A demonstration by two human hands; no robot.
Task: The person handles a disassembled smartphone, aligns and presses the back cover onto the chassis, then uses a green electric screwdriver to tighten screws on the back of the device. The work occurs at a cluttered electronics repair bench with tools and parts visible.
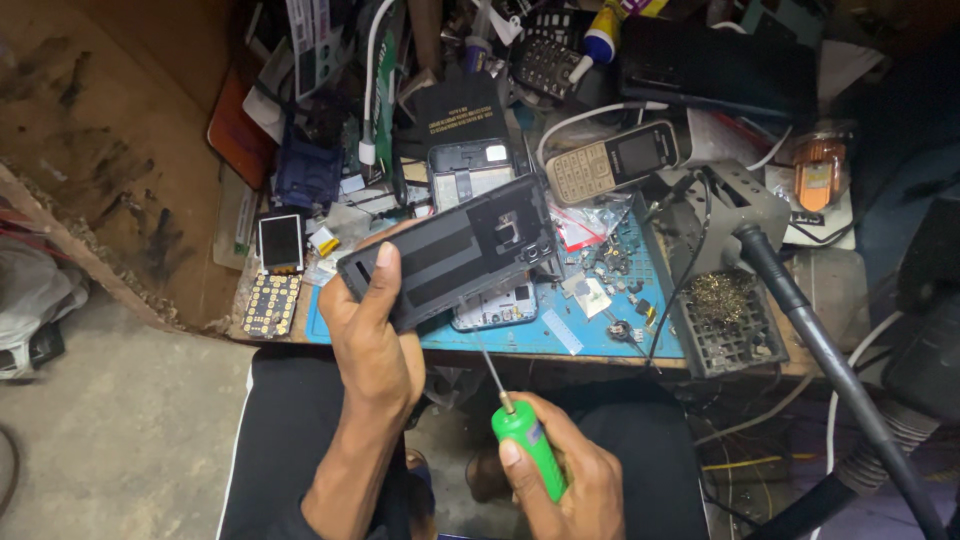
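Head view: left hand (372, 335) holds a black phone shell (450, 252) above the near edge of the table (640, 350), its grip pinching the shell's lower-left end, thumb on the upper face. The shell's long axis runs from lower left to upper right, the far end raised toward the clutter. Right hand (560, 480) is closed round the green handle of a screwdriver (525, 440), held low over the lap; the thin shaft points up and slightly left, its tip ending just under the shell's near edge.

Under the shell, on a blue mat (600, 330), lies a white phone board (497, 305), with small loose parts just to its right. A keypad phone (612, 160) lies farther back, well apart from the hands. A grey stand with brass wool (722, 300) sits at the right edge, a black hose (830, 350) crossing beside it. Open room lies only toward the lap and the floor at left; the table behind is crowded.
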